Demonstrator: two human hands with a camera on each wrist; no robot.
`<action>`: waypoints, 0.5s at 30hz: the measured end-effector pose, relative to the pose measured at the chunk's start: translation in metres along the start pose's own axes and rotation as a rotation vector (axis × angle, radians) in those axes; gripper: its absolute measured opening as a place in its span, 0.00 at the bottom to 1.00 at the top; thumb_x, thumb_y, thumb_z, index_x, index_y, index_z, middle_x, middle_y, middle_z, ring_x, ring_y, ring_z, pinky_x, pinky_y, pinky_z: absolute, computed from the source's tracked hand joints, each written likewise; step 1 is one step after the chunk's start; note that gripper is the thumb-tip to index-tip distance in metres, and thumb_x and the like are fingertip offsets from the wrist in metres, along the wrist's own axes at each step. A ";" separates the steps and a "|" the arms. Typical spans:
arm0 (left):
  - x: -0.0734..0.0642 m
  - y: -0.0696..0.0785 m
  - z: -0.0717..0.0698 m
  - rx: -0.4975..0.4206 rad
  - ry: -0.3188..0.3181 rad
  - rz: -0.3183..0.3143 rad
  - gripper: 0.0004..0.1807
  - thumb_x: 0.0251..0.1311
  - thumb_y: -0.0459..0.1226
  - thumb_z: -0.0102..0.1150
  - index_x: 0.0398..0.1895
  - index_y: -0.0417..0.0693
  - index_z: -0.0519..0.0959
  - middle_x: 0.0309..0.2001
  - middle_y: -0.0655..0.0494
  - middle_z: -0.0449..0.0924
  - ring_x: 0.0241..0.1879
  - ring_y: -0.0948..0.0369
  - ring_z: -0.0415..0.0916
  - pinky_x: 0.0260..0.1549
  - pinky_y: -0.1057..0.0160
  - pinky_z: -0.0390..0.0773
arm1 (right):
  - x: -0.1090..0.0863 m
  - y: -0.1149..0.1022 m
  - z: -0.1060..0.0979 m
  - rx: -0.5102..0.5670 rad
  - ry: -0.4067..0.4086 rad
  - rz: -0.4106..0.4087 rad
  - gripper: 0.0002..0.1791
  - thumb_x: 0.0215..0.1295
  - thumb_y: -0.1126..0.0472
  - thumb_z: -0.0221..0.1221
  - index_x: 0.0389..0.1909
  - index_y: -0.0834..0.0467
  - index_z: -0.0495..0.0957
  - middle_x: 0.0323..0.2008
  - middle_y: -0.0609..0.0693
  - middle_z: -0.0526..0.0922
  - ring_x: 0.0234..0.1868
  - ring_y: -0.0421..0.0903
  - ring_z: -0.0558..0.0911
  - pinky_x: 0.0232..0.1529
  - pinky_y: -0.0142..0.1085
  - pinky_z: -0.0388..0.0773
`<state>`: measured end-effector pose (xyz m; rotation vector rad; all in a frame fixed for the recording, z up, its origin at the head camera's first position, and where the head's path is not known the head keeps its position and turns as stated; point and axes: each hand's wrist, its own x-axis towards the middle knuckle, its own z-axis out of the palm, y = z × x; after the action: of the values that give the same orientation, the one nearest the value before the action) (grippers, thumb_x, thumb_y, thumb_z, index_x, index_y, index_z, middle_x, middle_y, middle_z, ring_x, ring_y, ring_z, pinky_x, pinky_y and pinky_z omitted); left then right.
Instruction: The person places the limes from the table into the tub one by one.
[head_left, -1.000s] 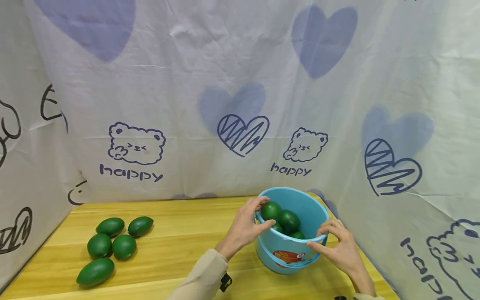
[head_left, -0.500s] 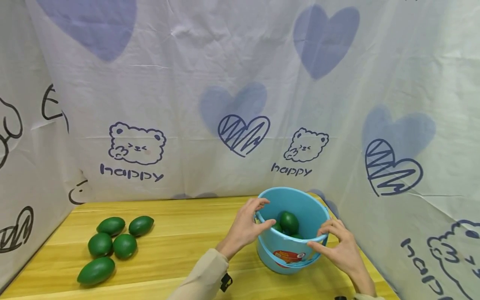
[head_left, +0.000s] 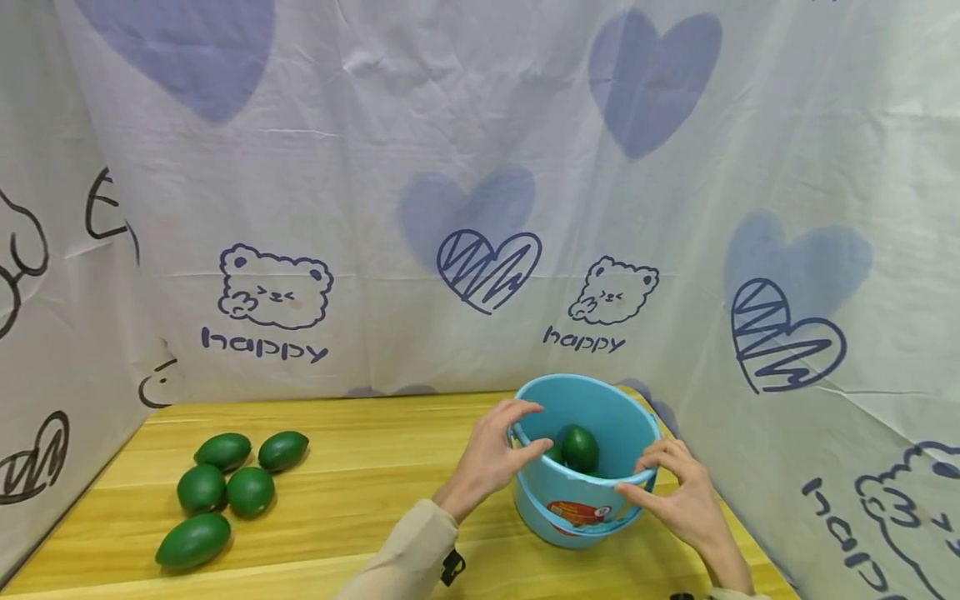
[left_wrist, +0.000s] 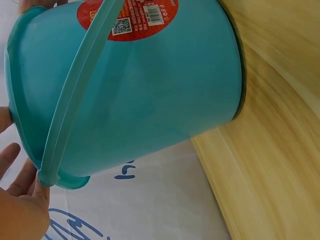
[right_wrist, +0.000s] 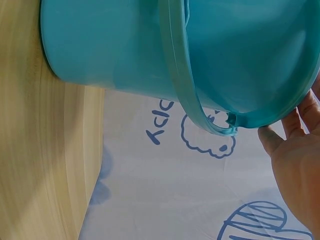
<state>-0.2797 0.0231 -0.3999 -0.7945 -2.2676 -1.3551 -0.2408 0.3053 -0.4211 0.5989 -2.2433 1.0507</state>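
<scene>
A light blue plastic bucket [head_left: 551,496] with a red label stands on the right part of the wooden table, its mouth tipped a little towards me. My left hand [head_left: 491,450] holds its left rim, fingers bent over the edge and thumb at the front. On the right, my right hand [head_left: 686,496] grips the front right rim between thumb and fingers. Inside lies a dark green oval fruit [head_left: 580,450], with part of another beside it. The carrying handle [left_wrist: 75,90] hangs down across the front of the bucket. The right wrist view also shows my right hand [right_wrist: 300,160] at the rim.
Several dark green fruits [head_left: 251,492] with pointed or rounded ends lie grouped on the left of the table [head_left: 360,492]. A white cloth [head_left: 390,125] printed with hearts and bears hangs behind and along both sides.
The fruits in the bucket have dropped or rolled lower: one near my left fingertips has gone from sight, and fewer show. Both hands keep their place on the rim.
</scene>
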 end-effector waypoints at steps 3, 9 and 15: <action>-0.001 0.000 0.001 0.012 0.007 0.009 0.22 0.58 0.41 0.69 0.55 0.47 0.80 0.56 0.52 0.79 0.58 0.55 0.76 0.56 0.55 0.78 | 0.000 0.000 0.000 0.001 0.000 0.001 0.20 0.39 0.67 0.78 0.27 0.47 0.78 0.35 0.41 0.78 0.44 0.36 0.70 0.49 0.27 0.64; -0.003 0.000 0.001 0.023 0.021 0.036 0.22 0.58 0.40 0.69 0.55 0.45 0.80 0.54 0.52 0.80 0.56 0.56 0.77 0.55 0.57 0.78 | 0.000 0.001 0.000 0.009 -0.001 -0.008 0.20 0.39 0.68 0.78 0.27 0.47 0.78 0.34 0.42 0.78 0.43 0.36 0.70 0.49 0.27 0.63; -0.006 -0.004 -0.003 0.045 0.022 0.051 0.22 0.59 0.40 0.68 0.56 0.46 0.80 0.55 0.53 0.79 0.57 0.57 0.76 0.56 0.57 0.78 | 0.000 0.001 0.000 0.003 0.005 -0.009 0.20 0.39 0.67 0.78 0.26 0.48 0.78 0.33 0.41 0.78 0.43 0.36 0.70 0.49 0.27 0.63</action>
<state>-0.2771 0.0170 -0.4046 -0.8125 -2.2372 -1.2794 -0.2417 0.3061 -0.4218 0.6058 -2.2332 1.0501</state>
